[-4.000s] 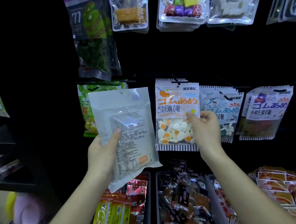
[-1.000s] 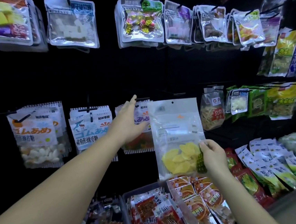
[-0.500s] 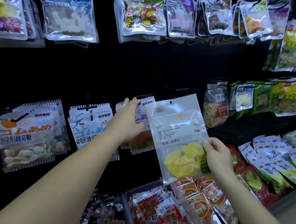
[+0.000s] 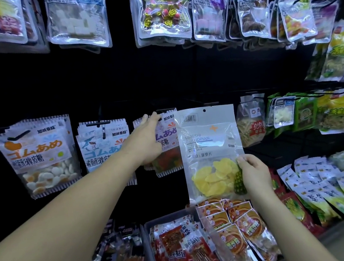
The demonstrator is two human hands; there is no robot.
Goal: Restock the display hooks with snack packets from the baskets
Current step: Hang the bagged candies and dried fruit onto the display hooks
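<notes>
View: head camera, looking forward and down at a dark display wall.
Right grip (image 4: pixel 255 175): grasping the pineapple-slice packet (image 4: pixel 208 143) at its lower right edge, thumb on the front face, the other fingers behind.
Pineapple-slice packet: held upright in the air in front of the wall, above the baskets. Its punched hang hole is at the top and is not on any hook. Yellow slices fill the clear lower half.
Left grip (image 4: pixel 147 141): released, with the arm stretched forward and the fingers extended. The palm lies against the front of the hanging fruit-gummy packets (image 4: pixel 167 160), and the fingertips reach their top edge.
Hook (image 4: pixel 165 111): a dark peg just beside the left fingertips. Whether they touch cannot be told.
Packet-to-gummy relation: the packet's left edge overlaps the fruit-gummy packets, just beside the left grip.
Middle row, leftward: shark-gummy packets (image 4: pixel 99 145), then egg-gummy packets (image 4: pixel 39 153), each hanging on its own hook.
Grey basket (image 4: pixel 146 244): below the hands, holding red packets (image 4: pixel 178 245) and orange packets (image 4: pixel 235 229).
Top row: clear candy packets (image 4: pixel 164 13), hanging.
</notes>
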